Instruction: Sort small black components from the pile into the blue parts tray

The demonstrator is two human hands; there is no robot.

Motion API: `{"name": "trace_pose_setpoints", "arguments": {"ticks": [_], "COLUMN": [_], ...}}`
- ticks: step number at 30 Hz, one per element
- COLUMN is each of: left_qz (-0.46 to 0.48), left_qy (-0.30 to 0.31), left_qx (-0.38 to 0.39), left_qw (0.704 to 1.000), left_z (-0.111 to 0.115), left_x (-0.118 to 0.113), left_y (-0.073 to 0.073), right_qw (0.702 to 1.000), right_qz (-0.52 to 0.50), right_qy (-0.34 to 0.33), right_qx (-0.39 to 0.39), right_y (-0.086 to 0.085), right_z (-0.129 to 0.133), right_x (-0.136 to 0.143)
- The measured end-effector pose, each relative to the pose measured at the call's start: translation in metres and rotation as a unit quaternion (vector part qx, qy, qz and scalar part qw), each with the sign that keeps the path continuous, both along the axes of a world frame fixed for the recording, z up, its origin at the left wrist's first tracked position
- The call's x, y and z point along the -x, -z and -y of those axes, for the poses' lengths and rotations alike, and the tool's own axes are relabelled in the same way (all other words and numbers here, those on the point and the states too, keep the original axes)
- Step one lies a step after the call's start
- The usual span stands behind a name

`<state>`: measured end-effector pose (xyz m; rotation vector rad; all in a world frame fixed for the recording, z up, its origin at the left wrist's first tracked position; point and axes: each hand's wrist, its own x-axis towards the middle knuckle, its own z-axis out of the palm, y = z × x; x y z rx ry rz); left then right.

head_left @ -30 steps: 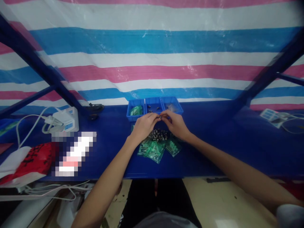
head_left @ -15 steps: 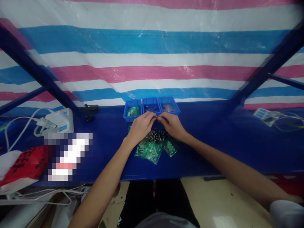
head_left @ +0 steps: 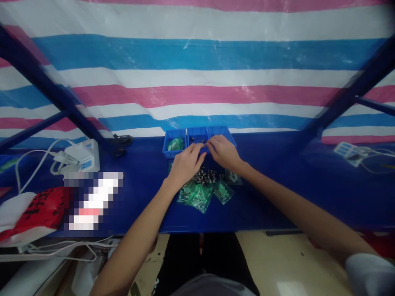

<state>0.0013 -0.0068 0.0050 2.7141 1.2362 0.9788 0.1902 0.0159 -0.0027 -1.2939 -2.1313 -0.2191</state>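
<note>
I judge the step as dropping a small dark part into the middle blue plastic bin (head_left: 197,137); next comes a fresh pick from the dark parts heap (head_left: 207,176). My right hand (head_left: 224,151) pinches something tiny at the bin's rim; my left hand (head_left: 185,164) hovers half-curled, seemingly empty.

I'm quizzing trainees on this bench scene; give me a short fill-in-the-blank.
1. Both hands meet over the ___ of the three blue bins.
2. The left bin holds ___ packets.
3. The small dark parts lie on the ___ bench.
Missing words: middle; green; blue
</note>
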Motion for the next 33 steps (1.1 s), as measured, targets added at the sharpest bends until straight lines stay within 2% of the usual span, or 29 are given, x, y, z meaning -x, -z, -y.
{"name": "trace_pose_setpoints", "arguments": {"ticks": [3,6,11,14,19,24,30,33], "left_qz": [-0.004,-0.013,-0.039,-0.088,-0.16,-0.168,-0.134,-0.126], "left_qy": [-0.003,-0.013,0.007,0.03,0.018,0.005,-0.05,-0.047], "left_qx": [0.008,0.008,0.029,0.067,0.095,0.082,0.056,0.058], "left_qw": [1.0,1.0,0.999,0.993,0.982,0.982,0.988,0.989], "left_z": [-0.001,-0.004,-0.01,-0.011,-0.01,-0.008,-0.006,-0.006], "left_x": [0.001,0.006,0.018,0.021,0.018,0.015,0.01,0.01], "left_y": [-0.001,-0.002,-0.009,-0.01,-0.003,0.0,-0.001,-0.002], "right_qw": [0.999,0.999,0.991,0.98,0.977,0.978,0.977,0.976], "right_qz": [0.029,0.03,0.023,0.048,0.037,0.024,0.004,-0.029], "right_qy": [-0.006,-0.034,-0.066,-0.081,-0.073,-0.047,-0.044,-0.047], "right_qx": [-0.019,-0.014,0.111,0.176,0.195,0.2,0.21,0.21], "right_y": [-0.001,-0.005,0.0,0.012,0.024,0.025,0.025,0.021], "right_z": [0.001,0.018,0.042,0.04,0.035,0.036,0.034,0.033], "right_x": [0.005,0.007,0.003,0.002,0.008,0.013,0.016,0.013]}}
